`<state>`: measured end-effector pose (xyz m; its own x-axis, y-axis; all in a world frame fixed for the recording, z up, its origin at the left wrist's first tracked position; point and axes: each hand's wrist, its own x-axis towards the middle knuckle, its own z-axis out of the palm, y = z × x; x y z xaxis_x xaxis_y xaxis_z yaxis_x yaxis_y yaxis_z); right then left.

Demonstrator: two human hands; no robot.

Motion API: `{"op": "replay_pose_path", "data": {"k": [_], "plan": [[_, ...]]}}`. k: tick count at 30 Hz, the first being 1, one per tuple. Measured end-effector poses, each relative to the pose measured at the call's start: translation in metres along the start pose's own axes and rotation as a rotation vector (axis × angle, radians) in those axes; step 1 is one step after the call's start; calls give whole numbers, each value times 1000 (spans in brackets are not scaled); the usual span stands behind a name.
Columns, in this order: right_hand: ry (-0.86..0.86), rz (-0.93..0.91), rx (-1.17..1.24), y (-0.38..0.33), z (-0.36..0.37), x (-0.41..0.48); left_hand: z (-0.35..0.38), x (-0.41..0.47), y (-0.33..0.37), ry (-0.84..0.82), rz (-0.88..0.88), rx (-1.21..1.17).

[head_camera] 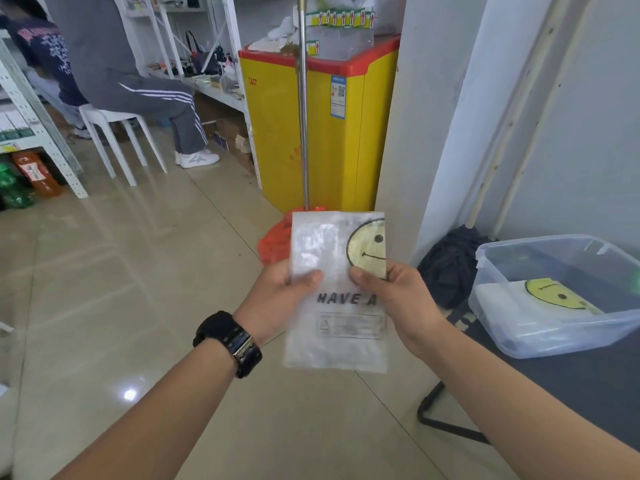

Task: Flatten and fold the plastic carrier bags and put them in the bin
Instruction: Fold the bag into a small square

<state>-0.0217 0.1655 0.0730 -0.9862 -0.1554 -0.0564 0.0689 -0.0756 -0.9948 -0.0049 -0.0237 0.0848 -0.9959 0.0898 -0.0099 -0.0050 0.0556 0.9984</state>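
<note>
Currently my left hand (280,289) and right hand (391,292) pinch the folded bag (332,327) mid-height; thin, floppy, slippery, so the edges seem best.

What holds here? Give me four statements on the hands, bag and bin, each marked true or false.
1. The left hand and right hand both pinch the bag. True.
2. The bin holds nothing. False: a folded bag lies in it.
3. The watch is on the right wrist. False: it is on the left wrist.
4. The held bag shows part of a smiley face. True.
</note>
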Motion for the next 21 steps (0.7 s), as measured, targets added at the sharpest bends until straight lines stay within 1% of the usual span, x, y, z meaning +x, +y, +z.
{"op": "replay_pose_path", "data": {"k": [3,5,7,8,11,14,16,18,19,21], "plan": [[-64,1,-107,-3,-8,1,-5,0,4,52,53,41],[-76,-10,-123,-4,-12,1,-10,2,3,-25,42,55],[-64,-33,-109,-5,-15,1,-14,2,1,-125,-5,12],[-68,-37,-96,-6,-16,1,-16,2,1,-136,-8,-15],[-114,-25,-9,-9,-19,0,-19,4,2,-66,89,-86],[-105,57,173,-14,-21,0,-16,3,4,44,140,-73],[-85,53,126,-15,-18,-1,-14,1,2,104,203,29],[-21,2,-27,-12,-16,-1,-10,1,2,126,232,51],[1,-24,-76,-10,-14,-1,-8,2,2,110,203,-33],[14,-64,-81,-5,-11,-1,-6,4,3,24,69,-347]]}}
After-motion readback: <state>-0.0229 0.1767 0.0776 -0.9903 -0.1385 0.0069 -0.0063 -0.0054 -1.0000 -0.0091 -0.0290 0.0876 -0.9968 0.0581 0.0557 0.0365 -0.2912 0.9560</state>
